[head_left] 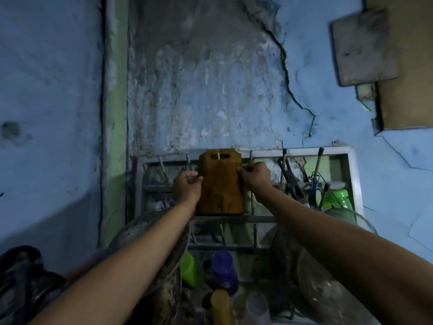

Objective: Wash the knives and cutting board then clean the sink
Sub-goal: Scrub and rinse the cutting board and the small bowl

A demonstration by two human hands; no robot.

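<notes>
A brown wooden cutting board [220, 184] hangs upright against a wall-mounted metal rack [297, 152], a rack peg passing through the slot in its handle. My left hand [187, 187] grips the board's left edge. My right hand [254, 177] grips its right edge, a little higher. Both arms reach up from the bottom of the view. No knives can be made out with certainty, and the sink is out of view.
Dark-handled utensils [290, 179] and a green container [337, 199] hang or stand at the rack's right end. Below are green [188, 269], purple [223, 270] and yellow [221, 307] cups, a clear glass bowl [328, 277] and a dark pan [168, 261]. Cracked blue wall behind.
</notes>
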